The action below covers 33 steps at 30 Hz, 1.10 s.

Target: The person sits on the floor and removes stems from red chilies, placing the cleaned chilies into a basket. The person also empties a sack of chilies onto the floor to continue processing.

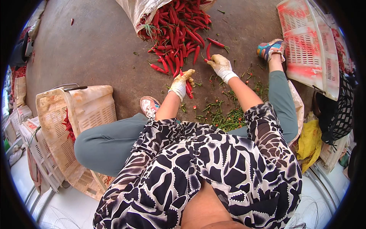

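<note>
My left hand, in a stained whitish glove, is closed around a few red chili peppers, whose ends stick out below the fingers. Just to its right, my right hand, gloved the same way, has thumb and fingers pinched at a red chili near the edge of the heap. In front of both hands lies a big heap of red chilies, spilling from the mouth of a whitish woven sack. Green stems and scraps are scattered on the floor between my legs.
At my left stands a worn plastic crate with some red chilies in it. White-and-red slatted crates stand at the far right. A yellow cloth or bag and a black patterned bag are beside my right leg.
</note>
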Each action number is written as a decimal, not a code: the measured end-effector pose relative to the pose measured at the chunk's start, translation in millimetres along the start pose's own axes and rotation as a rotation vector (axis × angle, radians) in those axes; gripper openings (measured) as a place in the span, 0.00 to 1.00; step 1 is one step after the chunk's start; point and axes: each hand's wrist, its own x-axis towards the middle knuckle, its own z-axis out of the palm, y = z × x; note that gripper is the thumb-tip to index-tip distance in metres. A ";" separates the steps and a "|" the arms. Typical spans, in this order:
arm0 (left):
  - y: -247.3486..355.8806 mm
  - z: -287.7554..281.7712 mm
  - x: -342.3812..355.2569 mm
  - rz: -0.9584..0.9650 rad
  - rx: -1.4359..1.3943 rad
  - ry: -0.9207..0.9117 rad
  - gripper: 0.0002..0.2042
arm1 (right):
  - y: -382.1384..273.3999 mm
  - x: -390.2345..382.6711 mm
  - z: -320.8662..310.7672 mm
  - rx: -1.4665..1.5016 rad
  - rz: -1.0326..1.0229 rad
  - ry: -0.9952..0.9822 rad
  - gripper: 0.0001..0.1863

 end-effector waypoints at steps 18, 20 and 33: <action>-15.0 25.7 -5.2 0.005 0.196 -0.019 0.10 | 46.3 25.9 -5.0 -0.132 0.023 0.464 0.08; -13.5 13.2 -0.2 0.008 0.098 -0.100 0.14 | 62.5 50.0 0.2 -0.351 -0.034 0.382 0.09; -3.0 4.8 -0.3 -0.092 0.043 -0.192 0.18 | -17.8 -85.1 14.0 -0.131 -0.335 -0.162 0.12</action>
